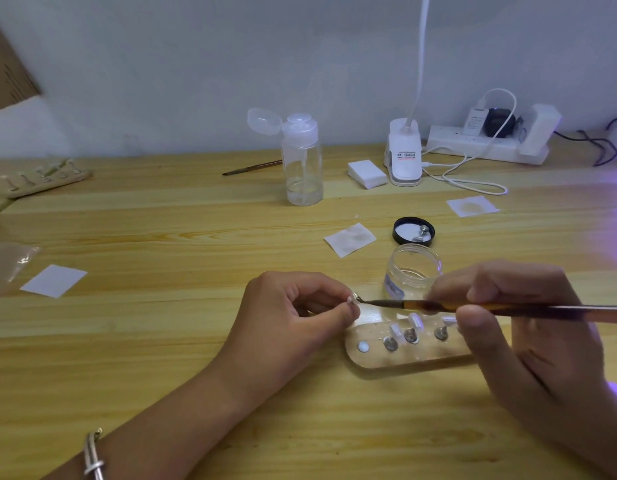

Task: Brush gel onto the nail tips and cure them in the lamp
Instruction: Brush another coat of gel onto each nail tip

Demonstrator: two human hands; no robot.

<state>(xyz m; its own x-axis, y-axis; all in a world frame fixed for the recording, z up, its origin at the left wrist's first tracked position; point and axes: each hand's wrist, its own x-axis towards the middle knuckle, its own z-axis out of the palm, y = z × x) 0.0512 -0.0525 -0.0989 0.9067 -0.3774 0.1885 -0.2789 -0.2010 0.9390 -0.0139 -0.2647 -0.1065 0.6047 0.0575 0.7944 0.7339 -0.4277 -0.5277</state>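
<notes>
Nearest on the wooden table [161, 341], the left hand [293, 317] pinches a nail tip [353, 299] between thumb and fingers; the right hand [528, 323] grips a brush [473, 306] whose bristles touch it. Beneath lies a holder [421, 356] of more tips; beyond, an open gel jar [412, 271], then a black lid [413, 231].

The table [144, 341] is lit evenly and softly, and only faint shadows are cast under the left hand [293, 320]. A violet glow is spilled across its right edge. The right hand [521, 327] and brush [508, 307] are smeared by blur; straight lines are slightly bowed toward the frame edges.
</notes>
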